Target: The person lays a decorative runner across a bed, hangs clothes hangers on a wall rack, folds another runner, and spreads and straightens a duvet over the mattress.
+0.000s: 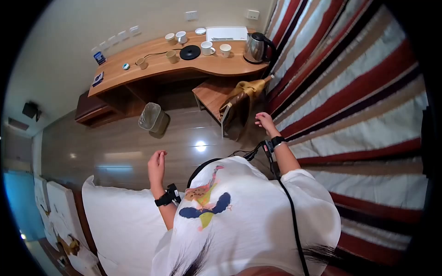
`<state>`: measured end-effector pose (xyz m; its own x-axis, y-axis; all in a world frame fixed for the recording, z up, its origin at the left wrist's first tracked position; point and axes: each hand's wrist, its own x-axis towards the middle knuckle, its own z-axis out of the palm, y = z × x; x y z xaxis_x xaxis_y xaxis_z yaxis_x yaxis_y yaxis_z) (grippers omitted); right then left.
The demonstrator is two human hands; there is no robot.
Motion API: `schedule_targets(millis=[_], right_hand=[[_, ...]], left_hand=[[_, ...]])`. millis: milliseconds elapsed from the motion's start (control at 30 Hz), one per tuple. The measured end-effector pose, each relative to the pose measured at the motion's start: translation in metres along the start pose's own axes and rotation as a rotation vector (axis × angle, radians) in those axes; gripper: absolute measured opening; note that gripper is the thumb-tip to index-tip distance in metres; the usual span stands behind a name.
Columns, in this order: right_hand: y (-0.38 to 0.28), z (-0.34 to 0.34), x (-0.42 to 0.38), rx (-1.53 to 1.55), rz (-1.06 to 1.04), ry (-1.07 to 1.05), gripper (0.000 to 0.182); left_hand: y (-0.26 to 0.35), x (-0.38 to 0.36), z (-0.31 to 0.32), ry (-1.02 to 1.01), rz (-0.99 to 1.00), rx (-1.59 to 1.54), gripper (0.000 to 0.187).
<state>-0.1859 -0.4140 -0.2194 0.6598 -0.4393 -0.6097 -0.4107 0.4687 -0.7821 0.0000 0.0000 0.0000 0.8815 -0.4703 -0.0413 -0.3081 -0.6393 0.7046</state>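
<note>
My left hand [157,166] hangs over the floor beside the white bedding, its fingers loosely stretched and holding nothing. On that wrist is a black strapped device [168,196]. My right hand [264,121] is in the air near the striped curtain [350,92], fingers slightly bent and apart, with nothing in it. Closest to it is a wooden chair [212,95] with a brown garment [251,88] draped over its back. Neither hand touches anything that I can see. A black cable [291,207] runs down over my white shirt [258,207].
Along the wall stands a wooden desk [122,78] bearing a metal kettle [254,48], its round black base [189,52], a white mug [207,48], several other cups, and a white tray [226,33]. A lined waste bin [156,120] is on the floor. White bedding [119,221] lies at left.
</note>
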Motion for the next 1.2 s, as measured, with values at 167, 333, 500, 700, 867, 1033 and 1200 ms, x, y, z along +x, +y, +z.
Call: schedule_targets(millis=[167, 333, 500, 700, 867, 1033, 1200], right_hand=[[-0.119, -0.029, 0.077, -0.044, -0.116, 0.285, 0.047], [-0.136, -0.024, 0.116, 0.058, -0.154, 0.157, 0.017], [-0.134, -0.009, 0.123, 0.146, -0.412, 0.117, 0.009], [-0.173, 0.139, 0.070, -0.119, -0.468, -0.257, 0.008], [-0.228, 0.300, -0.023, -0.295, -0.538, -0.838, 0.014], [-0.241, 0.401, -0.111, -0.528, -0.369, -1.511, 0.029], [-0.226, 0.446, -0.164, -0.746, -0.467, -1.940, 0.026]], left_hand=[[-0.002, 0.017, 0.048, 0.222, -0.094, -0.185, 0.018], [-0.021, -0.016, 0.042, 0.380, -0.272, -0.173, 0.018], [-0.024, -0.032, 0.017, 0.489, -0.325, -0.145, 0.016], [-0.027, -0.054, -0.022, 0.566, -0.370, -0.005, 0.016], [-0.028, -0.012, -0.044, 0.441, -0.178, 0.072, 0.022], [-0.012, 0.007, -0.062, 0.551, 0.011, -0.048, 0.053], [-0.051, -0.013, -0.072, 0.635, -0.018, 0.149, 0.063]])
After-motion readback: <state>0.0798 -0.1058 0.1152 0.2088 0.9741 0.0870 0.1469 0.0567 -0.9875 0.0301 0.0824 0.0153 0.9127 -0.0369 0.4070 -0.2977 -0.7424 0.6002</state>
